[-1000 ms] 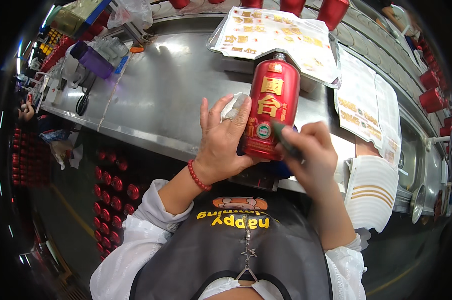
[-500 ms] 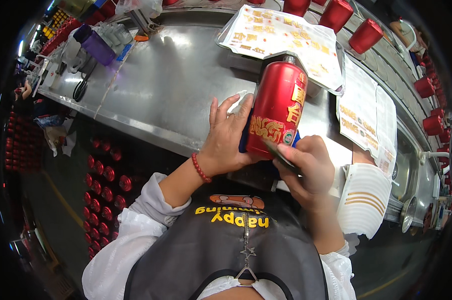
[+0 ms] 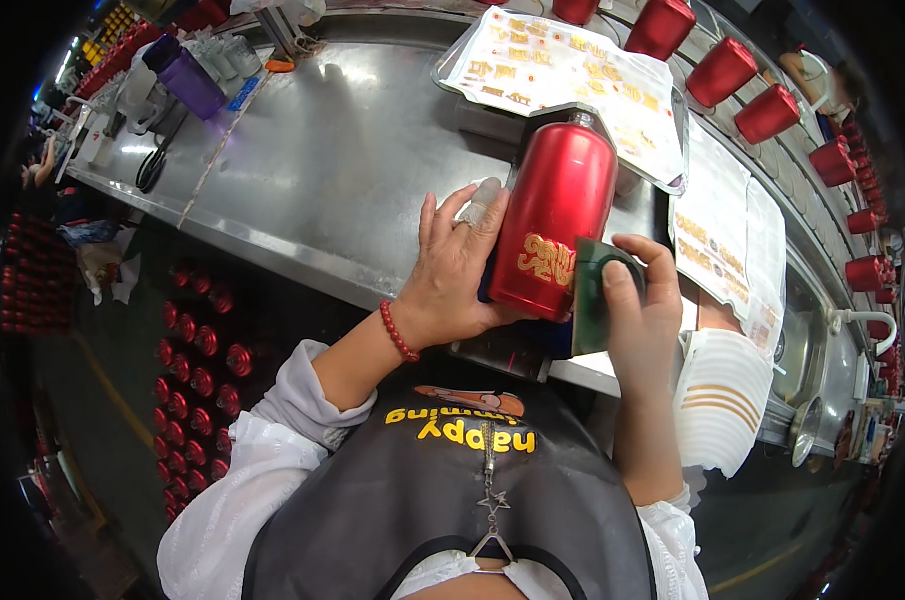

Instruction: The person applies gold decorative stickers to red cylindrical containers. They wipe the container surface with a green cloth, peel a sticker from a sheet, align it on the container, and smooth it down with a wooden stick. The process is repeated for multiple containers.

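Note:
A glossy red bottle lies tilted in a dark holder on the steel bench, its neck pointing away from me. A gold dragon decal shows near its base. My left hand grips the bottle's left side, fingers stretched along it and the thumb partly hidden at the base. One finger wears a pale wrap. In my right hand is a flat dark green scraper, pinched between thumb and fingers. Its edge touches the bottle's right side beside the decal.
A tray with a gold-printed decal sheet lies beyond the bottle; more sheets lie to the right. Red bottles line a conveyor. A purple bottle and scissors sit at left, a sink at right.
The bottle has turned about its length, so the gold lettering is out of sight and plain red faces up. My right hand has shifted right and shows the scraper's broad face.

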Action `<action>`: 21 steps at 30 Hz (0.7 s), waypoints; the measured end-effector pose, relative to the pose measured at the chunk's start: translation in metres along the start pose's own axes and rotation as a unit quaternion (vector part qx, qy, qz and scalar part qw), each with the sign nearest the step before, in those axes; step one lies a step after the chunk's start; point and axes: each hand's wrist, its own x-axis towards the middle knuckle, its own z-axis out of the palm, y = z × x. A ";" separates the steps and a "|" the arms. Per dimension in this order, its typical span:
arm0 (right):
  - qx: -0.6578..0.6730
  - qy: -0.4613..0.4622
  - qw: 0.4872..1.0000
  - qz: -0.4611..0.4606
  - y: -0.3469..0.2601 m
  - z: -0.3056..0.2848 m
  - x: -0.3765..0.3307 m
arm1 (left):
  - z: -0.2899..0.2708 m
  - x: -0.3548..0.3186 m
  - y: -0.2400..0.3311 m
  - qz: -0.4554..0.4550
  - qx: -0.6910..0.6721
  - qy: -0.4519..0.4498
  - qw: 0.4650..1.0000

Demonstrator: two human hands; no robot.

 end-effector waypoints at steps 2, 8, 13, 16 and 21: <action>0.031 0.008 0.999 0.041 0.008 -0.005 -0.003 | -0.007 0.001 0.003 0.008 0.039 -0.030 0.999; 0.044 -0.007 0.999 0.005 0.002 0.001 0.000 | -0.024 0.007 0.010 0.025 0.002 -0.076 0.997; 0.096 0.021 0.994 0.052 0.011 -0.005 -0.002 | -0.013 0.022 0.025 -0.108 -0.220 -0.040 0.969; 0.112 0.017 0.991 0.065 0.013 -0.009 -0.006 | -0.003 0.020 0.020 -0.075 -0.153 -0.037 0.985; 0.146 0.004 0.988 0.052 0.020 -0.010 -0.009 | -0.011 0.021 0.015 -0.094 -0.236 -0.084 0.964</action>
